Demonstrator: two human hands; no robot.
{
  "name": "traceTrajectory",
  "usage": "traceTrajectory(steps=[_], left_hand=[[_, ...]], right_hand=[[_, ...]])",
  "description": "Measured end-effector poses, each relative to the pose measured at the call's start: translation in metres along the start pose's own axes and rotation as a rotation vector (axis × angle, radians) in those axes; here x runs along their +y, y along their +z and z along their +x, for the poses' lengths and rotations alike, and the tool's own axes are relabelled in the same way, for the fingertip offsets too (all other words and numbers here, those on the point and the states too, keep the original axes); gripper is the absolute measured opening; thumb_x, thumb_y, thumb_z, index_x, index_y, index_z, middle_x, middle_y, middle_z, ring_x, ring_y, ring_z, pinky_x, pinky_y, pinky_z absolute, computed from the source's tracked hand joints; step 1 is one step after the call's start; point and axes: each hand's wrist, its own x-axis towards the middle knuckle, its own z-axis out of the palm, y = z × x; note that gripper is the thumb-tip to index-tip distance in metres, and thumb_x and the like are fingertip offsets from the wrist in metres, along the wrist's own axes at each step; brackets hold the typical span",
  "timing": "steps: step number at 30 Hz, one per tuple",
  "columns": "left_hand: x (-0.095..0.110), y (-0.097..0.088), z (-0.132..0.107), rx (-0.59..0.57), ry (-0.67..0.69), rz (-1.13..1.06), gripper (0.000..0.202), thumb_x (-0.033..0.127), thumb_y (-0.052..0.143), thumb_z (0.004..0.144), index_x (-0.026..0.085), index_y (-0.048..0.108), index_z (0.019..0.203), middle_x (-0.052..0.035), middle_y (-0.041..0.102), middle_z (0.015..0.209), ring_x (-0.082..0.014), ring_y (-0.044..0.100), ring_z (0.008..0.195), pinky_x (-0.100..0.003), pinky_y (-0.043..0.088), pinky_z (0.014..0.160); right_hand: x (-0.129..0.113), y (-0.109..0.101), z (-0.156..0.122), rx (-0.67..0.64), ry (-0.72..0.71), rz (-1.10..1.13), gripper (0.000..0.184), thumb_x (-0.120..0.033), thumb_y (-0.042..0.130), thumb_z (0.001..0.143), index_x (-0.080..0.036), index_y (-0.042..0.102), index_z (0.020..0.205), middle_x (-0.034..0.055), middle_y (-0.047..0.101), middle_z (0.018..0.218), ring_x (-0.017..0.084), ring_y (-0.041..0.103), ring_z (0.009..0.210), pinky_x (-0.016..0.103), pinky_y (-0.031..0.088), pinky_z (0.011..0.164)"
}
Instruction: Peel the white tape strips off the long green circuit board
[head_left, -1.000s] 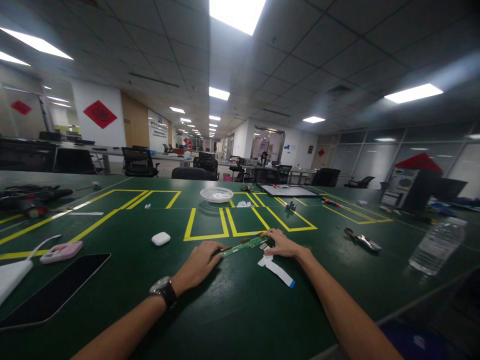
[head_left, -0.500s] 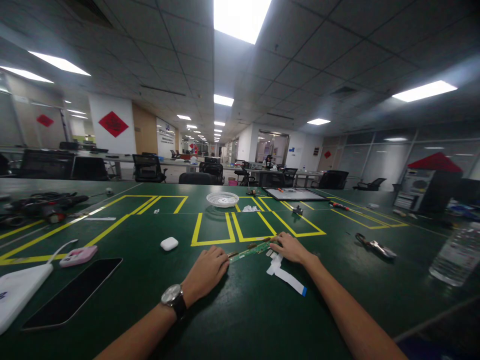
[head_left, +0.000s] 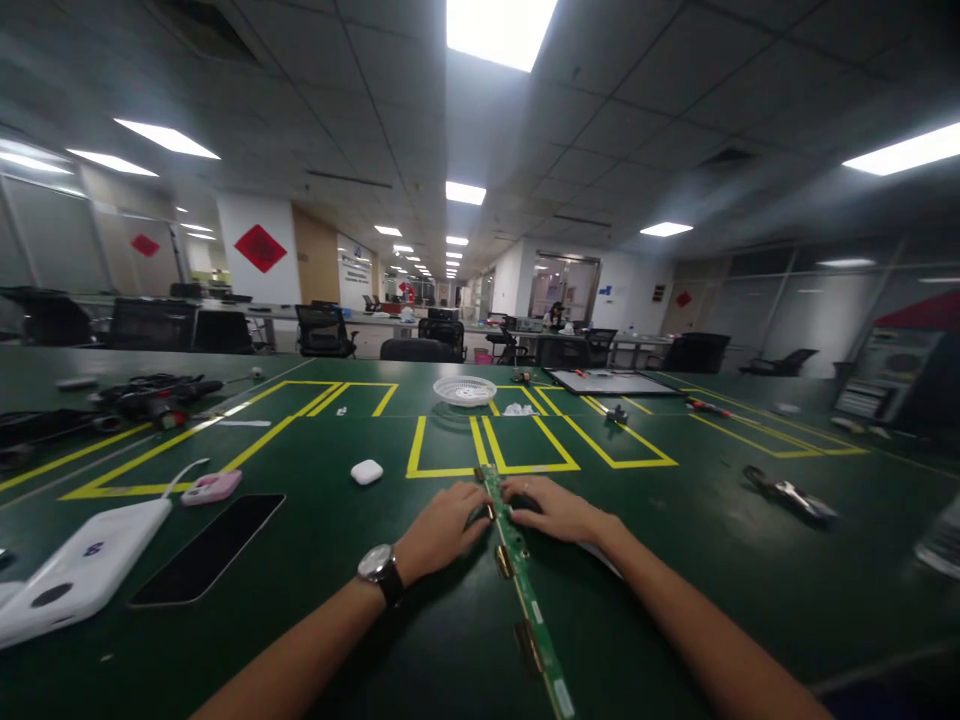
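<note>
A long, narrow green circuit board with brown-gold flex tabs along its left edge points lengthwise toward me. Its near end runs out at the bottom of the view. My left hand, with a watch on the wrist, is closed at the board's left edge near the far end. Opposite it, my right hand grips the right edge with curled fingers. The fingertips are partly hidden. A strip of white flat cable shows beside my right wrist, mostly covered by the hand and forearm.
On the green table lie a phone, a white power bank, a pink case and a white earbud case. Beyond are a white basket and a whiteboard. Pliers-like tool and bottle lie right.
The board has turned from lying crosswise between my hands to pointing toward me. My hands have come together at its far end, and the white cable is now mostly covered. The view has shifted right-to-left slightly.
</note>
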Motion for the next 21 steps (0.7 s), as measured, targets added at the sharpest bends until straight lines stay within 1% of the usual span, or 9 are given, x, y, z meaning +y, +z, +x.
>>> traceTrajectory(steps=[3,4,6,8,10,12,15,18,21], left_hand=[[0.005,0.010,0.004,-0.024,-0.007,0.028,0.034,0.033,0.055,0.096,0.025,0.055,0.129,-0.0074,0.053,0.140,-0.0255,0.047,0.130,-0.041,0.039,0.104],[0.005,0.012,0.005,-0.051,-0.006,0.039,0.038,0.035,0.055,0.096,0.025,0.053,0.132,-0.0080,0.049,0.145,-0.0265,0.044,0.134,-0.043,0.038,0.105],[0.006,0.016,0.006,-0.108,-0.013,0.048,0.044,0.040,0.053,0.097,0.025,0.048,0.138,-0.0094,0.043,0.151,-0.0277,0.040,0.138,-0.046,0.036,0.106],[0.007,0.017,0.007,-0.148,-0.029,0.041,0.047,0.044,0.049,0.098,0.023,0.047,0.140,-0.0110,0.041,0.152,-0.0279,0.039,0.139,-0.047,0.034,0.107],[0.006,0.018,0.006,-0.162,-0.042,0.029,0.047,0.047,0.046,0.099,0.022,0.049,0.139,-0.0120,0.042,0.152,-0.0279,0.038,0.140,-0.047,0.033,0.108],[0.006,0.018,0.006,-0.162,-0.045,0.018,0.046,0.047,0.044,0.099,0.022,0.051,0.137,-0.0117,0.043,0.152,-0.0275,0.038,0.140,-0.047,0.032,0.108],[0.005,0.018,0.005,-0.148,-0.046,0.000,0.042,0.045,0.043,0.100,0.023,0.052,0.136,-0.0103,0.044,0.151,-0.0268,0.039,0.139,-0.046,0.032,0.108],[0.006,0.018,0.006,-0.156,-0.047,-0.003,0.040,0.042,0.043,0.101,0.024,0.053,0.136,-0.0096,0.044,0.151,-0.0267,0.038,0.140,-0.046,0.033,0.107],[0.006,0.018,0.006,-0.174,-0.051,0.017,0.039,0.039,0.043,0.101,0.024,0.053,0.135,-0.0094,0.044,0.151,-0.0262,0.037,0.140,-0.045,0.033,0.107]], right_hand=[[0.019,-0.019,-0.013,0.152,0.198,-0.123,0.028,-0.035,0.058,0.090,-0.018,0.064,0.112,0.0109,0.066,0.115,0.024,0.059,0.108,0.038,0.043,0.096],[0.026,-0.026,-0.019,0.143,0.284,-0.159,0.029,-0.036,0.061,0.087,-0.018,0.065,0.110,0.0113,0.067,0.111,0.024,0.060,0.103,0.037,0.045,0.092],[0.040,-0.037,-0.032,0.039,0.440,-0.184,0.037,-0.044,0.068,0.081,-0.017,0.067,0.106,0.0105,0.068,0.102,0.024,0.062,0.090,0.033,0.047,0.079],[0.047,-0.041,-0.038,-0.069,0.499,-0.165,0.039,-0.048,0.070,0.077,-0.017,0.069,0.101,0.0090,0.069,0.096,0.023,0.063,0.083,0.029,0.045,0.070],[0.047,-0.038,-0.038,-0.107,0.500,-0.145,0.034,-0.044,0.070,0.077,-0.017,0.070,0.097,0.0078,0.070,0.092,0.021,0.062,0.078,0.028,0.043,0.065],[0.042,-0.031,-0.033,-0.100,0.467,-0.121,0.026,-0.034,0.069,0.078,-0.016,0.071,0.096,0.0066,0.069,0.087,0.019,0.060,0.074,0.027,0.042,0.063],[0.030,-0.019,-0.022,-0.077,0.346,-0.050,0.024,-0.025,0.067,0.077,-0.016,0.071,0.099,0.0052,0.068,0.089,0.018,0.059,0.076,0.026,0.042,0.066],[0.020,-0.011,-0.015,-0.078,0.236,0.026,0.025,-0.028,0.069,0.078,-0.018,0.072,0.101,0.0037,0.068,0.090,0.017,0.059,0.079,0.026,0.043,0.069],[0.012,-0.007,-0.011,-0.080,0.210,0.041,0.025,-0.030,0.070,0.078,-0.018,0.072,0.100,0.0033,0.067,0.091,0.017,0.058,0.079,0.025,0.042,0.069]])
